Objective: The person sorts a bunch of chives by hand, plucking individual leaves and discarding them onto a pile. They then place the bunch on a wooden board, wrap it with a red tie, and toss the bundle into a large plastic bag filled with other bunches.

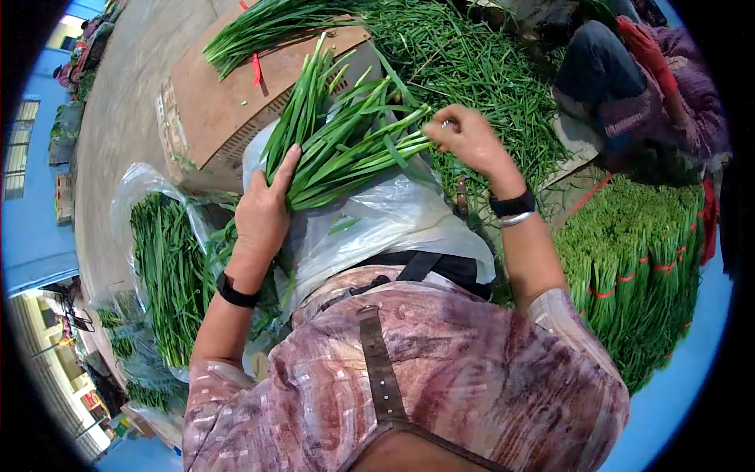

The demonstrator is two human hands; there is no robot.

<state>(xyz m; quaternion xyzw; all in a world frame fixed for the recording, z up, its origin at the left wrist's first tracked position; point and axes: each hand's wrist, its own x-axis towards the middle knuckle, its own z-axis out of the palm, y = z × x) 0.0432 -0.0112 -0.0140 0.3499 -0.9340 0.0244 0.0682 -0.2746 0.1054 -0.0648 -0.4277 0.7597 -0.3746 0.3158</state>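
Long green stalks with pale ends [338, 161] lie over the clear plastic sheet [377, 224] on my lap. My left hand [266, 203] rests on their leafy side, thumb and forefinger spread apart, with part of the stalks under it. At the pale ends on the right, my right hand [465, 138] is closed in a pinch against the stalk tips; a ring shows on one finger. Some stalks point up and others point right, in a loose fan.
A cardboard-topped crate [236, 106] ahead bears a red-tied green bundle [267, 35]. Loose greens [472, 79] are heaped beyond my right hand. Banded bundles [629, 267] stand at right, near a seated person [668, 86]. Bagged greens [169, 267] lie at left.
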